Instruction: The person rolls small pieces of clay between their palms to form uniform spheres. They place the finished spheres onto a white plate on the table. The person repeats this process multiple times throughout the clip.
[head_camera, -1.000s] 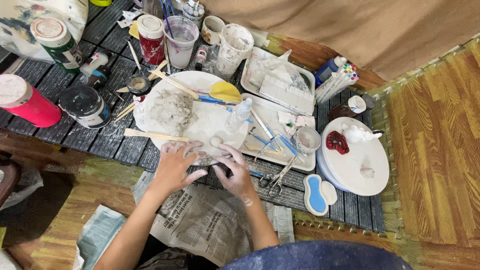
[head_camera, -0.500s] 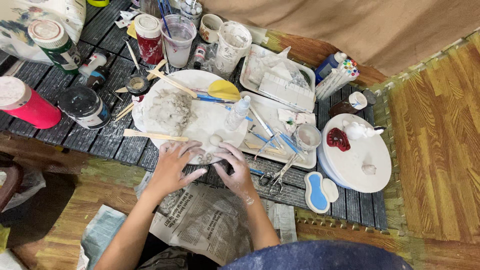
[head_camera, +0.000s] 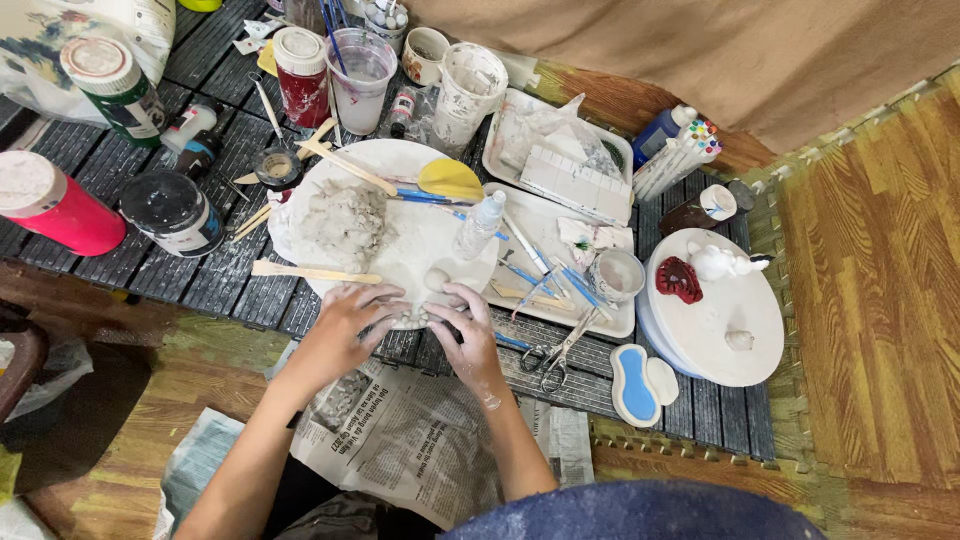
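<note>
2 bare forearms without sleeves, hands (head_camera: 350, 325) (head_camera: 468, 335) smeared with pale clay, dark blue garment below

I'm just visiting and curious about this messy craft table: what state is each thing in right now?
Left hand: pressed on grey clay at the round board's edge.
Right hand: beside it, also pressing clay.
Clay lump: rough, unshaped, on the round board.
Scissors: lying slightly open.
Red jar: lid on.
Small water bottle: capped, upright.
</note>
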